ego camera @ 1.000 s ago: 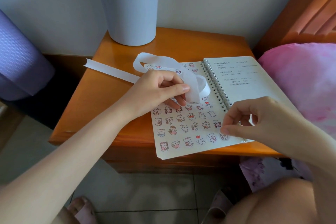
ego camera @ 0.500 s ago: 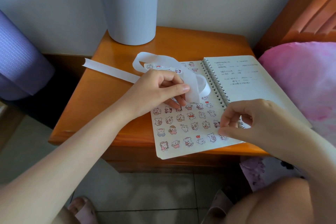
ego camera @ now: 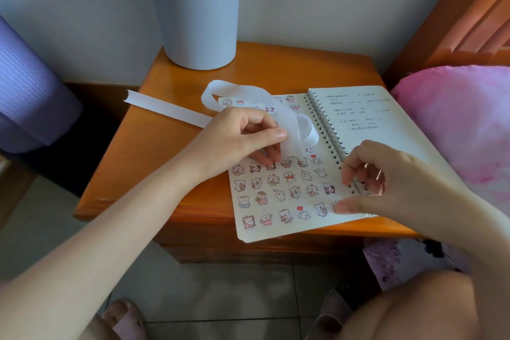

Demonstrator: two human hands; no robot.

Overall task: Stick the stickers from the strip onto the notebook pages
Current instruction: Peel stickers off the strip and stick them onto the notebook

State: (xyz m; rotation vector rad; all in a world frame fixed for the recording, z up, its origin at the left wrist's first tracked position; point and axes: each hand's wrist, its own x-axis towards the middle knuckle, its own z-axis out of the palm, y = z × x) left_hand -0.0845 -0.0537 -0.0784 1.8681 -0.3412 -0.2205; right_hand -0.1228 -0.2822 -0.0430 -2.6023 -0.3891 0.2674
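Observation:
A spiral notebook (ego camera: 278,229) lies open on the wooden nightstand (ego camera: 154,152). Its left page carries rows of small cartoon stickers, and its right page has handwriting. The white backing strip (ego camera: 165,107) trails off to the left and loops over the top of the left page. My left hand (ego camera: 237,141) pinches the strip's curled end between thumb and fingers above the middle of that page. My right hand (ego camera: 392,182) hovers at the page's lower right by the spiral. Its thumb presses flat on a sticker there, with the other fingers loosely curled above.
A grey-blue bin (ego camera: 196,11) stands at the back of the nightstand against the wall. Pink bedding (ego camera: 463,119) and a wooden bed frame lie to the right, and a purple roll (ego camera: 27,91) leans at the left. My knee and slippered feet are over the tiled floor below.
My right hand has moved left and down over the left page, and its thumb now lies on the page near the bottom right stickers. My left hand keeps its hold on the strip.

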